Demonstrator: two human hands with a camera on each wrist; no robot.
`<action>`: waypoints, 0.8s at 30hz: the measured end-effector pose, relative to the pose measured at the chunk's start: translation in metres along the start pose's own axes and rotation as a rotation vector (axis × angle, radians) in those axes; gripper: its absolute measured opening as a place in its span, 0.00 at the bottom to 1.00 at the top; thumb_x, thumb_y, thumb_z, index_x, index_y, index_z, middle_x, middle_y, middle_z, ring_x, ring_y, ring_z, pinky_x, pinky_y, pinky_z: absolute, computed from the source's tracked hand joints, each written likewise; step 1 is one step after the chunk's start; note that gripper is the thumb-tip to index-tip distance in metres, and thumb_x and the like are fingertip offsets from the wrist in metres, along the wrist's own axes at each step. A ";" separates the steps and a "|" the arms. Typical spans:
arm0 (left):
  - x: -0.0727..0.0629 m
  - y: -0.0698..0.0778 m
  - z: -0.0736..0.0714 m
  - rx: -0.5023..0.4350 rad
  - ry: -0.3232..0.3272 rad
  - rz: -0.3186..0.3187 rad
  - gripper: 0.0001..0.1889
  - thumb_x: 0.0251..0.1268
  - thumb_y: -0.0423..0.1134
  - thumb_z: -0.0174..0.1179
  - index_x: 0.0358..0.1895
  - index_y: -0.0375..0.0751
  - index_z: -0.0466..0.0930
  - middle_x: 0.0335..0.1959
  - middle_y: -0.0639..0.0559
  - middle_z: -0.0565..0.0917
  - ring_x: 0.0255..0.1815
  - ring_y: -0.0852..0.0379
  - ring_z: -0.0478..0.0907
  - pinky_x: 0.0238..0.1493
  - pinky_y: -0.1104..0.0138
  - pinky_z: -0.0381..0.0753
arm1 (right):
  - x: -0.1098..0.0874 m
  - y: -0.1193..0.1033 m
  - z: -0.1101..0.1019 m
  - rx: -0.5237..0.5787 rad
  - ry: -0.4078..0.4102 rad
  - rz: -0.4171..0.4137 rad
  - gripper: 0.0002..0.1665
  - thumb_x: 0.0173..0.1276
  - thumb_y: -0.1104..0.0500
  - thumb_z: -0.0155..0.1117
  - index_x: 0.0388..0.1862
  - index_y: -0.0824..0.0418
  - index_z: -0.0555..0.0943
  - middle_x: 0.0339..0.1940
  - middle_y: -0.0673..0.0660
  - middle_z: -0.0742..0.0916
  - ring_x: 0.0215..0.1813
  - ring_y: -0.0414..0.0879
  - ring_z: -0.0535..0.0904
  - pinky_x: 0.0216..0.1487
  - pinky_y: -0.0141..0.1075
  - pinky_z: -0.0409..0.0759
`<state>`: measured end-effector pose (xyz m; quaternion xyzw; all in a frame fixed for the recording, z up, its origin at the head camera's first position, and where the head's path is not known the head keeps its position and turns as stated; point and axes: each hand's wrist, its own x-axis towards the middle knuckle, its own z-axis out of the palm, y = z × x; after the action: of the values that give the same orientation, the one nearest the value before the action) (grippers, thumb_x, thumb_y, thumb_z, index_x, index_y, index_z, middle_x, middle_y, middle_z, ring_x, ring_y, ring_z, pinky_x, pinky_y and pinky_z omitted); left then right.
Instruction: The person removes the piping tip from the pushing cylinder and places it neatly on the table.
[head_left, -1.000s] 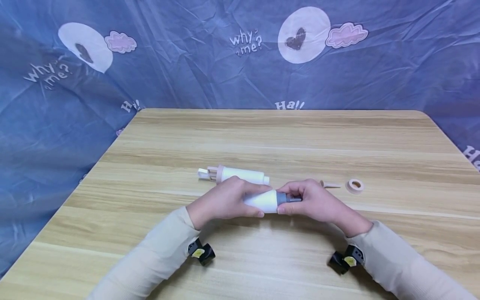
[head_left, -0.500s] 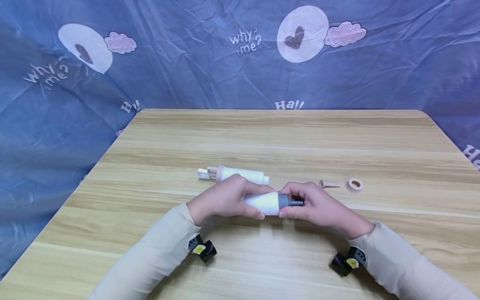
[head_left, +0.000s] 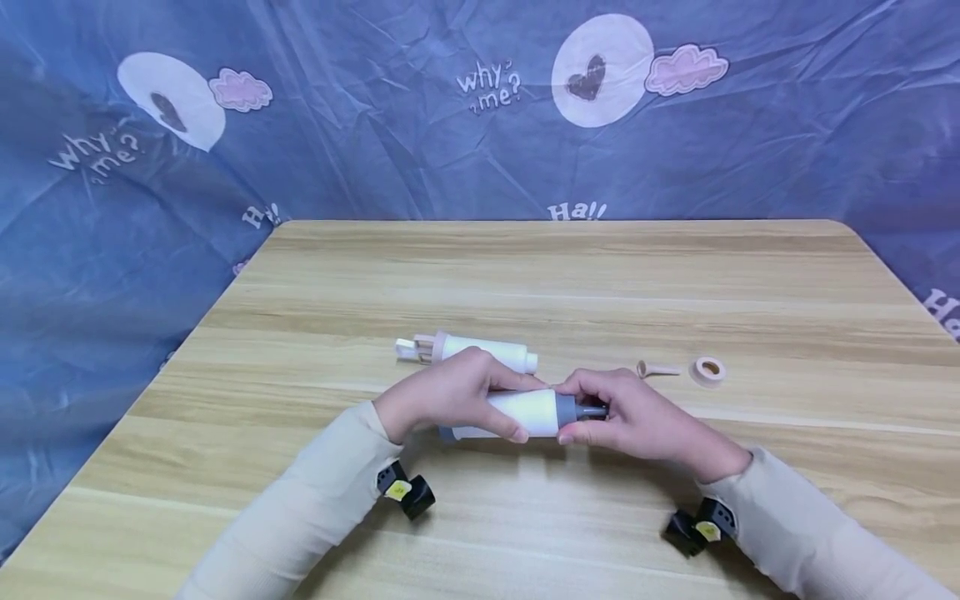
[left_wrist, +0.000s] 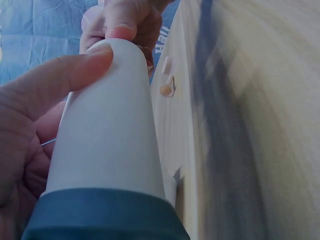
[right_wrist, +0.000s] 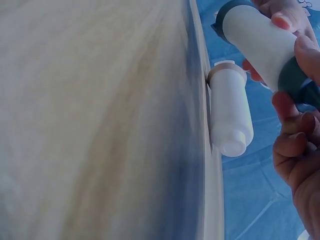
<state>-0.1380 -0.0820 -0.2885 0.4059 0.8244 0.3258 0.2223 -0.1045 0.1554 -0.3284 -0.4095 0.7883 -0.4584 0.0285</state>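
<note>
In the head view a white cylinder with grey ends (head_left: 528, 411) lies across between both hands, a thin grey nozzle (head_left: 591, 412) pointing right. My left hand (head_left: 457, 396) grips its white barrel, the thumb along the near side. At the nozzle end my right hand (head_left: 637, 414) pinches the grey collar (head_left: 566, 408) between thumb and fingers. The left wrist view shows the broad dark collar (left_wrist: 105, 215) of the other end, close to the camera. Just beyond the left hand, a second white cylinder with a pink collar (head_left: 487, 352) rests on the table.
To the right of the hands, a small pink cone-shaped nozzle (head_left: 658, 370) and a pink ring (head_left: 708, 371) lie on the wooden table (head_left: 570, 283). A blue printed cloth (head_left: 360, 108) hangs behind the table. Each wrist carries a small black camera, such as the left one (head_left: 408, 492).
The held cylinder has shifted slightly right and toward me, and its left grey end now shows below my left hand. My right hand has moved slightly the same way, still pinching the collar.
</note>
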 end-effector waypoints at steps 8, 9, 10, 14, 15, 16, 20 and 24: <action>0.003 0.004 -0.006 -0.005 -0.029 -0.008 0.26 0.47 0.42 0.71 0.54 0.48 0.80 0.37 0.60 0.85 0.29 0.66 0.74 0.33 0.74 0.75 | -0.001 -0.002 -0.001 -0.098 0.034 -0.005 0.15 0.53 0.61 0.71 0.40 0.57 0.78 0.33 0.47 0.84 0.32 0.35 0.76 0.29 0.30 0.78; 0.003 0.005 -0.007 -0.007 -0.030 -0.011 0.26 0.46 0.42 0.72 0.54 0.48 0.80 0.36 0.60 0.85 0.29 0.66 0.74 0.33 0.73 0.75 | -0.001 -0.002 -0.001 -0.106 0.038 -0.009 0.16 0.53 0.61 0.71 0.40 0.57 0.78 0.33 0.47 0.84 0.32 0.35 0.76 0.29 0.30 0.78; 0.003 0.006 -0.007 -0.009 -0.032 -0.014 0.26 0.46 0.42 0.72 0.54 0.49 0.80 0.36 0.60 0.85 0.29 0.66 0.74 0.33 0.73 0.75 | -0.002 -0.001 -0.001 -0.111 0.042 -0.016 0.17 0.53 0.61 0.71 0.41 0.58 0.78 0.33 0.48 0.84 0.32 0.35 0.76 0.29 0.30 0.78; 0.004 0.009 -0.009 -0.003 -0.034 -0.020 0.26 0.46 0.42 0.72 0.54 0.49 0.80 0.35 0.60 0.85 0.29 0.66 0.74 0.33 0.73 0.75 | -0.002 -0.001 -0.002 -0.131 0.060 -0.047 0.19 0.51 0.62 0.72 0.43 0.61 0.79 0.35 0.51 0.85 0.33 0.35 0.77 0.30 0.30 0.79; 0.004 0.009 -0.010 0.001 -0.034 -0.021 0.26 0.46 0.42 0.72 0.54 0.49 0.80 0.35 0.60 0.85 0.29 0.66 0.74 0.33 0.73 0.75 | -0.002 -0.001 -0.002 -0.136 0.066 -0.055 0.20 0.51 0.62 0.72 0.44 0.61 0.79 0.36 0.51 0.86 0.33 0.35 0.78 0.30 0.30 0.79; 0.005 0.010 -0.010 0.004 -0.034 -0.023 0.26 0.46 0.42 0.72 0.54 0.49 0.80 0.34 0.60 0.85 0.29 0.66 0.74 0.33 0.73 0.75 | -0.002 -0.001 -0.002 -0.139 0.070 -0.062 0.20 0.51 0.62 0.73 0.44 0.62 0.79 0.36 0.52 0.86 0.33 0.35 0.78 0.30 0.30 0.79; 0.006 0.010 -0.011 0.010 -0.038 -0.025 0.26 0.46 0.42 0.72 0.54 0.48 0.80 0.32 0.60 0.85 0.28 0.66 0.74 0.32 0.74 0.75 | -0.002 -0.002 -0.003 -0.153 0.079 -0.093 0.22 0.50 0.62 0.73 0.45 0.63 0.79 0.37 0.54 0.86 0.35 0.35 0.79 0.32 0.28 0.80; 0.006 0.010 -0.012 -0.013 -0.045 -0.025 0.26 0.47 0.42 0.71 0.54 0.48 0.80 0.32 0.60 0.85 0.28 0.66 0.74 0.33 0.74 0.75 | -0.001 -0.003 -0.005 -0.179 0.083 -0.130 0.23 0.49 0.63 0.73 0.46 0.64 0.78 0.38 0.54 0.86 0.37 0.36 0.80 0.37 0.28 0.80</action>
<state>-0.1438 -0.0767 -0.2736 0.4013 0.8222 0.3191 0.2473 -0.1041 0.1587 -0.3239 -0.4415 0.7983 -0.4037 -0.0705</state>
